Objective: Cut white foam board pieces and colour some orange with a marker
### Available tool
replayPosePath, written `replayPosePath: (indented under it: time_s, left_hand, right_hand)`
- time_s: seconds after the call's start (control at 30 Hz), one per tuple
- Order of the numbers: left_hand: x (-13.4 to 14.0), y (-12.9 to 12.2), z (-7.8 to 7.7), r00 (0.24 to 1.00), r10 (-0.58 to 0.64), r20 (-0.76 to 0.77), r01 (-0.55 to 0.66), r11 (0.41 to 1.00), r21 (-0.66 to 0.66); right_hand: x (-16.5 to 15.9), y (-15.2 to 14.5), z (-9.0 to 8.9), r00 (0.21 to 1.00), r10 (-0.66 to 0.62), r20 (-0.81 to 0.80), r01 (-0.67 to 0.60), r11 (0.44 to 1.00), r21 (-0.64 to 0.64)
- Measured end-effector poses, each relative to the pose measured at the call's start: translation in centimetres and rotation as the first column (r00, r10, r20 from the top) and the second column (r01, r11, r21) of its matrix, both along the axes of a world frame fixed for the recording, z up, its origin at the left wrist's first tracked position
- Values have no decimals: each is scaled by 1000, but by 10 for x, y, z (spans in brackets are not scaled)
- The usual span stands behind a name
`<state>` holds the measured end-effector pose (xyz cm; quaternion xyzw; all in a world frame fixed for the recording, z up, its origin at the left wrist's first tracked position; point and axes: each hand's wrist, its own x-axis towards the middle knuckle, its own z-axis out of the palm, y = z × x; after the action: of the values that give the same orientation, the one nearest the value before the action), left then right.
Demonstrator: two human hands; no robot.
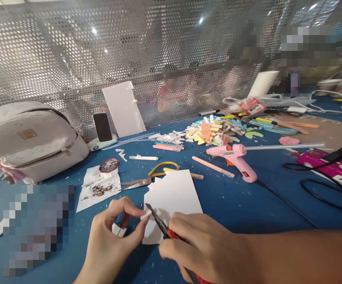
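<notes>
Between thumb and forefinger, my left hand (111,232) pinches a small white piece (146,214), perhaps cut card. More small white pieces (119,230) show behind its thumb; I cannot tell whether they lie on the table or in the palm. My right hand (197,244) grips a red-handled craft knife (173,234), its dark blade pointing up and left, tip beside the white piece. Under the blade lies a white sheet (177,191) with a jagged upper left edge. Just beyond it rest yellow-handled scissors (143,182), blades apart.
A pink glue gun (233,156) with a glue stick in it lies at right, near a magenta power strip (331,165). Paper cut-outs (209,132) are heaped behind. Left are a white bag (31,142), a propped phone (102,127) and a red-rimmed dish (108,165) of bits.
</notes>
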<state>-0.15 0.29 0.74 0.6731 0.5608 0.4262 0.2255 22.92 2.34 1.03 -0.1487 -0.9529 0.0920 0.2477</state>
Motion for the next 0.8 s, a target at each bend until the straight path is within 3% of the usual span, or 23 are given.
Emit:
replayPosePath:
  time_s: [0.2, 0.4, 0.53, 0.67, 0.8]
  left_hand:
    - [-2, -1, 3, 995, -37, -90, 43, 997, 71]
    - [-8, 6, 2, 998, 49, 32, -53, 991, 125]
    - [-9, 7, 1, 998, -30, 49, 19, 979, 204]
    - [-6, 3, 4, 993, -115, 16, 105, 945, 310]
    - [-3, 1, 4, 992, -129, -3, 123, 935, 332]
  right_hand:
    - [1, 0, 2, 1000, 5, 24, -5, 1000, 10]
    - [3, 3, -2, 989, 12, -149, -8, 999, 31]
    - [2, 3, -6, 963, -7, -268, -5, 999, -44]
    - [1, 1, -5, 965, -9, -262, -3, 999, -45]
    - [2, 3, -6, 973, 1, -230, -6, 1000, -20]
